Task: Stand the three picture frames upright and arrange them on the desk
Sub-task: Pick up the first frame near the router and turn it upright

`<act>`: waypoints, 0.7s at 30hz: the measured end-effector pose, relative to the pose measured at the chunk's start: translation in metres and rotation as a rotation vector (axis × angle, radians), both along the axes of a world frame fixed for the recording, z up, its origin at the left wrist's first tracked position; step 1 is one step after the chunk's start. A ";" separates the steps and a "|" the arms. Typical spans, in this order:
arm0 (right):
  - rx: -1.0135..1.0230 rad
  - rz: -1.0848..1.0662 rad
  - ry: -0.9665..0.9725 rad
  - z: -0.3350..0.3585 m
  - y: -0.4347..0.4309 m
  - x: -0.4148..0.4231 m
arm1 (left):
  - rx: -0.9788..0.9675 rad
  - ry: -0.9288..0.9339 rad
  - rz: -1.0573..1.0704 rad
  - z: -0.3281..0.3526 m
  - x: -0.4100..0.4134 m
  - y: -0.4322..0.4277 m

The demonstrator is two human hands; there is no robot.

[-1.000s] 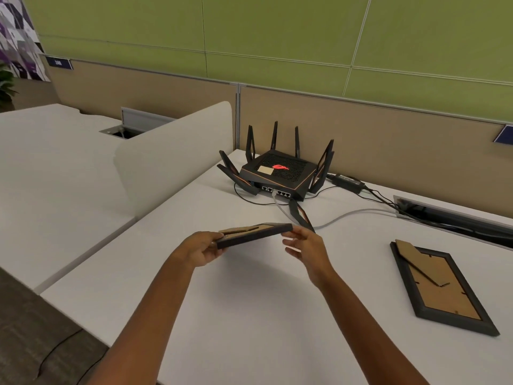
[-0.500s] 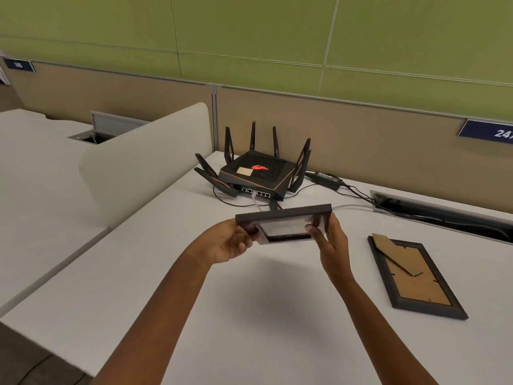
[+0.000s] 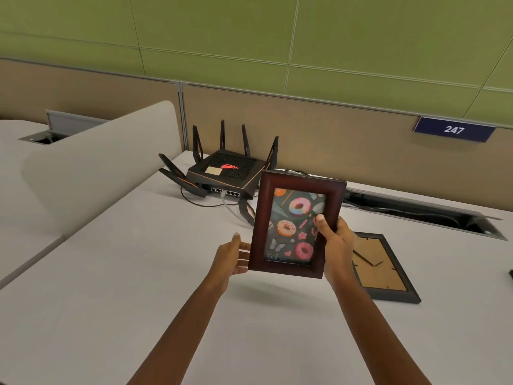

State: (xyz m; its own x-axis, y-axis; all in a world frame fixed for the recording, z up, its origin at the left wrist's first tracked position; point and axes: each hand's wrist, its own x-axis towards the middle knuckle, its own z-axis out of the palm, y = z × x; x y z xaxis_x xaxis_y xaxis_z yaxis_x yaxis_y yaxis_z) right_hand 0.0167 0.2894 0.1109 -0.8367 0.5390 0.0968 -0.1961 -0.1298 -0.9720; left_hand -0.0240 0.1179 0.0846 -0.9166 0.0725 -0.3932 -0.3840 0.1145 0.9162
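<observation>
I hold a dark brown picture frame (image 3: pixel 298 187) upright in the air above the white desk (image 3: pixel 138 287), its doughnut picture facing me. My right hand (image 3: pixel 337 245) grips its right edge, thumb on the glass. My left hand (image 3: pixel 233 255) is at the frame's lower left edge with the fingers behind it. A black picture frame (image 3: pixel 388 268) lies face down on the desk just right of my right hand, its cardboard back and stand showing. A third frame is not in view.
A black router (image 3: pixel 224 173) with several antennas and cables sits at the back of the desk. A cable slot (image 3: pixel 433 215) runs along the back right. A white divider panel (image 3: pixel 91 168) stands on the left. A dark object (image 3: pixel 510 273) shows at the right edge.
The brown frame has been turned from lying flat, back up, to upright with its picture facing me. My view has shifted right and closer.
</observation>
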 end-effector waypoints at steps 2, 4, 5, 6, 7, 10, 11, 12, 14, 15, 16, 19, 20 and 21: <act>-0.021 -0.007 -0.033 0.000 0.005 0.001 | 0.022 0.003 -0.003 0.000 0.002 0.008; -0.031 -0.004 -0.062 -0.001 0.010 0.003 | 0.018 0.009 -0.008 0.000 0.002 0.015; -0.033 0.004 -0.070 -0.002 0.013 0.004 | 0.018 0.009 -0.014 -0.001 0.002 0.018; -0.032 0.013 -0.075 -0.002 0.015 0.005 | 0.016 0.007 -0.023 -0.002 0.002 0.021; -0.031 0.021 -0.080 -0.003 0.017 0.006 | 0.014 0.004 -0.034 -0.002 0.002 0.024; -0.014 0.024 -0.099 -0.006 0.020 0.006 | 0.071 0.003 -0.077 -0.005 0.002 0.030; -0.014 0.025 -0.105 -0.007 0.021 0.006 | 0.116 0.007 -0.090 -0.005 0.002 0.032; -0.018 0.030 -0.107 -0.007 0.022 0.006 | 0.176 0.005 -0.101 -0.006 0.001 0.033; -0.034 0.046 -0.097 -0.010 0.024 0.006 | 0.288 -0.010 -0.121 -0.008 -0.001 0.035; -0.038 0.058 -0.093 -0.012 0.025 0.006 | 0.326 -0.014 -0.125 -0.009 -0.004 0.036; -0.039 0.074 -0.094 -0.013 0.025 0.007 | 0.351 -0.017 -0.128 -0.011 -0.006 0.037; -0.024 0.123 -0.087 -0.019 0.026 0.004 | 0.368 -0.017 -0.131 -0.014 -0.013 0.040; -0.013 0.130 -0.084 -0.020 0.026 0.003 | 0.365 -0.013 -0.128 -0.014 -0.015 0.040; -0.001 0.133 -0.084 -0.021 0.026 0.000 | 0.361 -0.008 -0.125 -0.014 -0.017 0.041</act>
State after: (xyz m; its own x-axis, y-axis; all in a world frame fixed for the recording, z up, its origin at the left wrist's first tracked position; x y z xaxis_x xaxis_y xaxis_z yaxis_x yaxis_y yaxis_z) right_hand 0.0170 0.3152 0.0894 -0.9057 0.4233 0.0229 -0.0950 -0.1501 -0.9841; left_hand -0.0412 0.1586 0.0703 -0.8890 0.3188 -0.3287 -0.3944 -0.1685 0.9033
